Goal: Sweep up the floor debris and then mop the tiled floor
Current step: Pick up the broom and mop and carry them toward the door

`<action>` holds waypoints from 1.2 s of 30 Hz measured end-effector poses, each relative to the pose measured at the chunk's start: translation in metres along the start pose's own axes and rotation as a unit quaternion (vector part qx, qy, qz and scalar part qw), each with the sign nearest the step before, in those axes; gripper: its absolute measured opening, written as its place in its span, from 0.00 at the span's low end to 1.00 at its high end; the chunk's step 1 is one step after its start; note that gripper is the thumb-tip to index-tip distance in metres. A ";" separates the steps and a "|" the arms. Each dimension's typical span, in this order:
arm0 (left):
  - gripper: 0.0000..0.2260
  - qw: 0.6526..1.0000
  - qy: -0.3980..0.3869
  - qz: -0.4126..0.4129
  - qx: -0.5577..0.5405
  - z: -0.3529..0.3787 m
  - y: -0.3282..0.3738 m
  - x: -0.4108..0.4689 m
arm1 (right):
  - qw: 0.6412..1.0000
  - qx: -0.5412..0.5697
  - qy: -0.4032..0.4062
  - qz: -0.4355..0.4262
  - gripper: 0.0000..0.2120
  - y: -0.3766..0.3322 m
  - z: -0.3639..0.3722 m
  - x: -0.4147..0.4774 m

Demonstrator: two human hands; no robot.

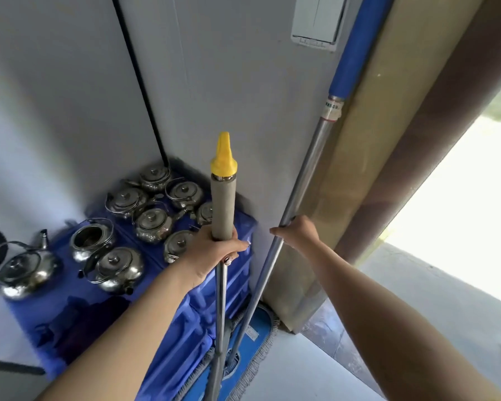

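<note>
My left hand (214, 250) grips a metal pole just below its grey foam grip (222, 206), which ends in a yellow cap (224, 154). My right hand (297, 231) grips a second, longer metal pole (307, 175) with a blue upper sleeve (356, 47), leaning against the wall. That longer pole runs down to a flat blue mop head (250, 337) with a grey fringe, lying on the light floor (301, 369) at the foot of the wall. The lower end of the left pole leaves the view at the bottom edge.
Several shiny metal kettles (151, 221) sit on blue plastic crates (191, 328) in the corner on the left. A brown door frame (388, 157) stands right of the poles, with a bright doorway (469, 215) beyond. A white switch box (315, 21) hangs on the grey wall.
</note>
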State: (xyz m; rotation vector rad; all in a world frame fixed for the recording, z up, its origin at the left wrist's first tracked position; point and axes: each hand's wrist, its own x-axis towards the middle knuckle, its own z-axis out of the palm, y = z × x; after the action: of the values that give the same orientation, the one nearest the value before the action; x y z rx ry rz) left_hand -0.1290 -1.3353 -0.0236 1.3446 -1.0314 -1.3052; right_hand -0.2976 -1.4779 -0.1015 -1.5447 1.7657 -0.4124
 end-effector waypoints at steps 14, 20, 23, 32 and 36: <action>0.14 1.000 0.026 0.001 0.016 0.030 -0.008 0.008 | 0.992 0.092 -0.033 0.082 0.15 0.005 0.021 -0.030; 0.18 1.000 0.027 -0.008 0.010 0.038 -0.014 0.001 | 0.961 0.265 0.012 -0.078 0.12 -0.022 -0.019 -0.092; 0.17 0.999 0.029 0.007 0.018 0.044 -0.015 -0.004 | 0.918 0.349 -0.041 -0.185 0.14 -0.038 -0.039 -0.135; 0.06 0.991 0.015 0.089 0.097 0.061 -0.022 -0.034 | 0.947 0.152 0.092 -0.268 0.11 -0.047 -0.030 -0.193; 0.03 0.988 0.000 0.085 0.127 0.071 -0.038 -0.038 | 0.956 0.169 0.096 -0.221 0.07 -0.032 -0.033 -0.199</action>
State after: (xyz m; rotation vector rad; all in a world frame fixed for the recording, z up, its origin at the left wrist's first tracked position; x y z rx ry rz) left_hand -0.2037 -1.2969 -0.0515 1.4087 -1.3166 -1.0734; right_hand -0.2983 -1.3041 0.0050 -1.6796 1.3782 -1.0584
